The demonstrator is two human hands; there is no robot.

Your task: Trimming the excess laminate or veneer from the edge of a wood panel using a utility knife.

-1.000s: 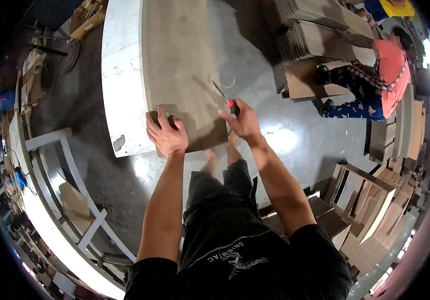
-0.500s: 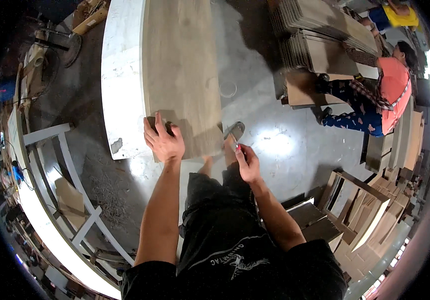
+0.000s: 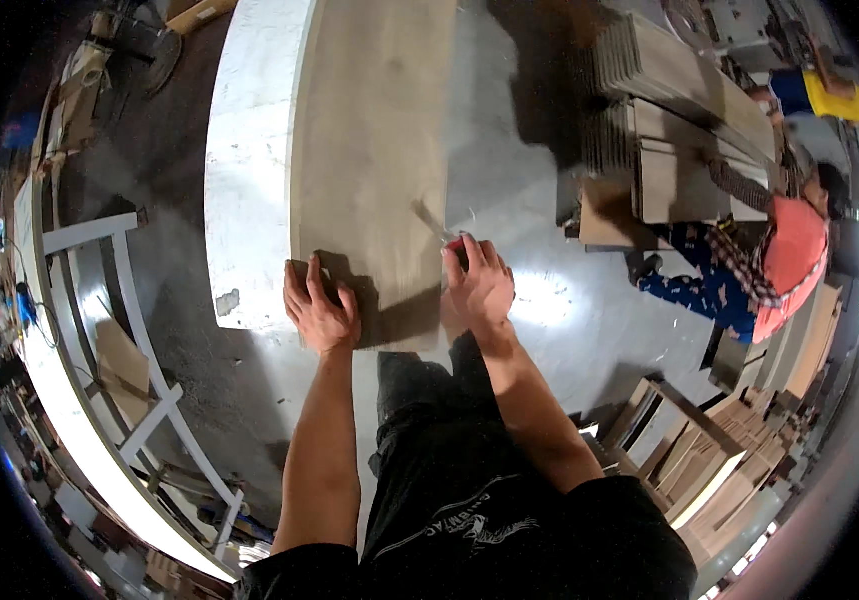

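Observation:
A long wood-grain board [image 3: 380,120] lies lengthwise in front of me, on top of a white worn panel [image 3: 250,150]. My left hand [image 3: 325,315] rests at the board's near left corner, fingers bent and apart over a small dark shape, perhaps a block; shadow keeps me from telling what it is. At the near right edge, my right hand [image 3: 482,285] is closed on a small blade-like tool [image 3: 432,220]. Its thin end is smeared by motion and points over the board; a bit of red shows at the fingers.
To the right, a person in a coral top [image 3: 795,250] sits beside stacked boards [image 3: 690,150]. Someone in yellow [image 3: 835,97] is farther back. A white frame [image 3: 145,330] stands left; wooden pieces [image 3: 720,440] lie at lower right.
My right hand has moved up and left, bringing the tool from beside the board to over its right edge. My left hand stays at the near left corner, slightly lower in view.

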